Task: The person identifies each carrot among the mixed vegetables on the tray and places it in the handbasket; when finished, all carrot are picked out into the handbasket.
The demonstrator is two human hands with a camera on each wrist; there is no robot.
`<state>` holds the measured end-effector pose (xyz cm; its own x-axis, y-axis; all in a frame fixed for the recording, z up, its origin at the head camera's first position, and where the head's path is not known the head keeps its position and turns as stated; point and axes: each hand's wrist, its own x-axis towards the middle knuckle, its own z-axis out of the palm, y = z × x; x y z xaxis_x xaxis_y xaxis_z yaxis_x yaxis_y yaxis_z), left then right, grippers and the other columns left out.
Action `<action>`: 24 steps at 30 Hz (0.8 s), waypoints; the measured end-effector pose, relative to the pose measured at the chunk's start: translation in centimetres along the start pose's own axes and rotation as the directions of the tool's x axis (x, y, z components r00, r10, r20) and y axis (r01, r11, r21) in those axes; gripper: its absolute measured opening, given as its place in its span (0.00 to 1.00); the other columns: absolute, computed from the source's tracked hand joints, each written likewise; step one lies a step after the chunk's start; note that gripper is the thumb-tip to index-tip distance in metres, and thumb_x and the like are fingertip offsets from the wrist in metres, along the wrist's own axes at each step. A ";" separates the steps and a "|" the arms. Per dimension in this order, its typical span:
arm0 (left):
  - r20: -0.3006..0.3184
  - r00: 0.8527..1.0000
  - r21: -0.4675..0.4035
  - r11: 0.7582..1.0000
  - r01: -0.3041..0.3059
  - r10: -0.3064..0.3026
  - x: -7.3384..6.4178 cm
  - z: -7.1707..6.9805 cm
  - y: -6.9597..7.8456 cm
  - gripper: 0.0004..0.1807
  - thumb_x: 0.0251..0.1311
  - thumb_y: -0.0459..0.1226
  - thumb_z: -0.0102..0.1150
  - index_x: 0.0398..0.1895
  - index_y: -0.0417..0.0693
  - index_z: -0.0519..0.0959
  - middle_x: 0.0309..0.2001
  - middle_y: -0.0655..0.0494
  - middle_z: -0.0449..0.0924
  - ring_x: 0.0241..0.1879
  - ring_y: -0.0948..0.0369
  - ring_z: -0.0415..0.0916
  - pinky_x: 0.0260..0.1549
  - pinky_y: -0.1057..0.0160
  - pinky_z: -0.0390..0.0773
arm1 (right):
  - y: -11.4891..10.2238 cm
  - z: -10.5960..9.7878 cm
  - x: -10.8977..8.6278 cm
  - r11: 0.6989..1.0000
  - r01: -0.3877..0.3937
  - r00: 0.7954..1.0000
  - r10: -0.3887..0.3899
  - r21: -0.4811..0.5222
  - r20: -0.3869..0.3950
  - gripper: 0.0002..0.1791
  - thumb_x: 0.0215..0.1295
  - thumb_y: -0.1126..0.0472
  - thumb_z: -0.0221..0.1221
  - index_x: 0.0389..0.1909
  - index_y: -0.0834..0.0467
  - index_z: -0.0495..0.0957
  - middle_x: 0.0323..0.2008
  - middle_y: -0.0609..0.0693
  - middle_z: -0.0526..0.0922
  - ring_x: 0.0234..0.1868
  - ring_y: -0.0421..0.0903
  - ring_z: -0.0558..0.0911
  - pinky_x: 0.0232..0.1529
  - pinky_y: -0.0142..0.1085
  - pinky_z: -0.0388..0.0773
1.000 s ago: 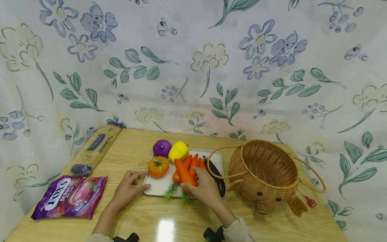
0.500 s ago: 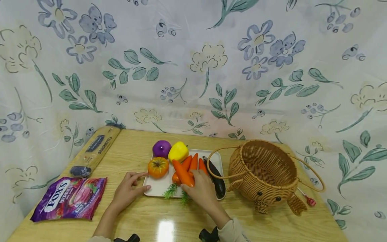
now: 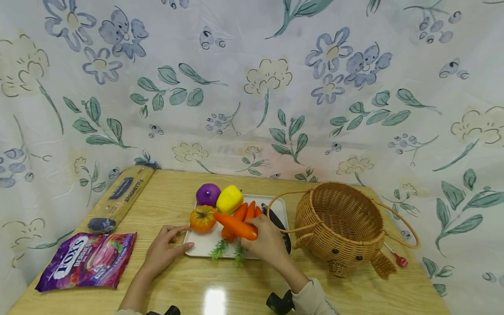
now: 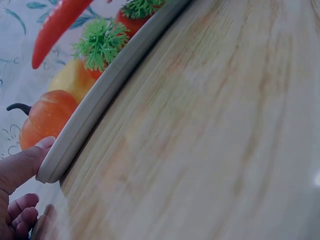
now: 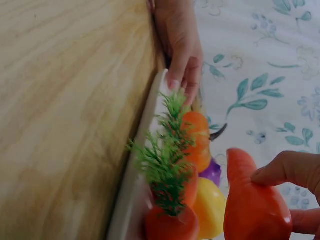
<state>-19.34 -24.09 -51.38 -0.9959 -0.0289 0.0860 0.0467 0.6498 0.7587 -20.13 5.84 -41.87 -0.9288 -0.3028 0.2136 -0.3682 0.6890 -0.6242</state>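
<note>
My right hand (image 3: 265, 240) pinches an orange-red carrot (image 3: 234, 225) by its thick end, tip toward the left, above a white tray (image 3: 202, 245). A red-orange stretch of that carrot (image 5: 255, 205) shows between thumb and fingers in the right wrist view. More carrots (image 3: 250, 211), two with green tops (image 3: 219, 249), lie on the tray below. Also on it are a small pumpkin (image 3: 202, 220), a yellow pepper (image 3: 229, 199) and a dark eggplant (image 3: 287, 240), partly hidden by the hand. My left hand (image 3: 164, 249) touches the tray's left edge, thumb tip on the rim.
A purple vegetable (image 3: 208, 194) sits at the tray's back left. A wicker basket (image 3: 338, 240) with loop handles stands to the right, a red lollipop (image 3: 400, 261) beyond it. On the left lie a spaghetti pack (image 3: 122, 197) and a purple Fox's candy bag (image 3: 88, 262).
My right hand has taken hold of the carrot and lifted it off the others, swinging it from steep to nearly level, tip to the left. The left hand stays at the tray's edge.
</note>
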 end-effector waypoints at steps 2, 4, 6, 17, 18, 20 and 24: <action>0.000 1.000 -0.003 1.000 -0.001 0.001 0.1 0.0 0.0 0.30 0.55 0.52 0.70 0.61 0.55 0.79 0.47 0.51 0.67 0.41 0.57 0.65 0.37 0.60 0.63 | 0.1 -0.6 0.1 0.999 0.032 0.999 -0.033 0.019 0.034 0.16 0.51 0.62 0.68 0.43 0.59 0.82 0.40 0.50 0.79 0.36 0.43 0.74 0.37 0.38 0.74; 0.002 1.000 -0.004 1.000 0.001 -0.001 0.0 0.0 0.0 0.30 0.56 0.52 0.70 0.61 0.55 0.79 0.46 0.52 0.67 0.40 0.57 0.64 0.37 0.60 0.62 | 0.2 -1.2 0.3 0.997 0.077 0.995 -0.078 0.032 0.057 0.16 0.53 0.61 0.69 0.44 0.57 0.82 0.39 0.49 0.79 0.37 0.42 0.74 0.39 0.37 0.74; 0.005 1.000 0.000 1.000 0.003 -0.003 0.0 0.0 0.0 0.30 0.56 0.53 0.70 0.61 0.55 0.79 0.45 0.52 0.67 0.40 0.57 0.63 0.36 0.61 0.61 | 0.3 -1.6 0.4 0.992 0.114 0.990 -0.118 0.051 0.080 0.16 0.54 0.61 0.68 0.46 0.56 0.82 0.40 0.47 0.79 0.38 0.42 0.74 0.39 0.36 0.73; 0.013 1.000 0.002 1.000 0.004 -0.004 -0.2 0.0 0.0 0.30 0.56 0.53 0.70 0.62 0.56 0.78 0.46 0.52 0.68 0.40 0.58 0.63 0.35 0.60 0.61 | 0.0 -2.6 0.9 0.966 0.193 0.965 -0.219 0.173 0.147 0.21 0.53 0.62 0.69 0.50 0.56 0.82 0.44 0.49 0.80 0.41 0.43 0.73 0.42 0.35 0.72; 0.011 1.000 0.003 1.000 0.002 -0.002 -0.2 0.0 0.0 0.30 0.56 0.53 0.70 0.62 0.56 0.78 0.46 0.52 0.68 0.40 0.58 0.63 0.35 0.60 0.61 | -0.2 -2.8 1.0 0.961 0.204 0.961 -0.233 0.188 0.148 0.21 0.53 0.62 0.69 0.50 0.55 0.82 0.44 0.49 0.80 0.40 0.43 0.73 0.41 0.35 0.72; 0.007 1.000 0.006 1.000 -0.002 0.002 -0.2 0.0 -0.1 0.30 0.56 0.53 0.70 0.61 0.57 0.79 0.45 0.52 0.67 0.40 0.58 0.63 0.35 0.61 0.61 | -0.7 -3.2 1.0 0.953 0.223 0.954 -0.257 0.207 0.155 0.21 0.54 0.62 0.68 0.51 0.55 0.82 0.42 0.48 0.79 0.40 0.43 0.73 0.40 0.34 0.73; 0.004 1.000 0.009 1.000 -0.006 0.006 -0.1 0.1 -0.1 0.30 0.56 0.53 0.70 0.61 0.57 0.79 0.44 0.53 0.67 0.40 0.59 0.63 0.35 0.61 0.62 | -1.3 -4.4 1.0 0.944 0.239 0.941 -0.283 0.229 0.185 0.22 0.54 0.63 0.69 0.53 0.54 0.81 0.43 0.47 0.77 0.40 0.43 0.73 0.38 0.34 0.75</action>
<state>-19.23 -24.10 -51.50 -0.9959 -0.0216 0.0877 0.0520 0.6569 0.7522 -20.80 7.53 -37.51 -0.7622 -0.6017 0.2388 -0.5598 0.4274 -0.7099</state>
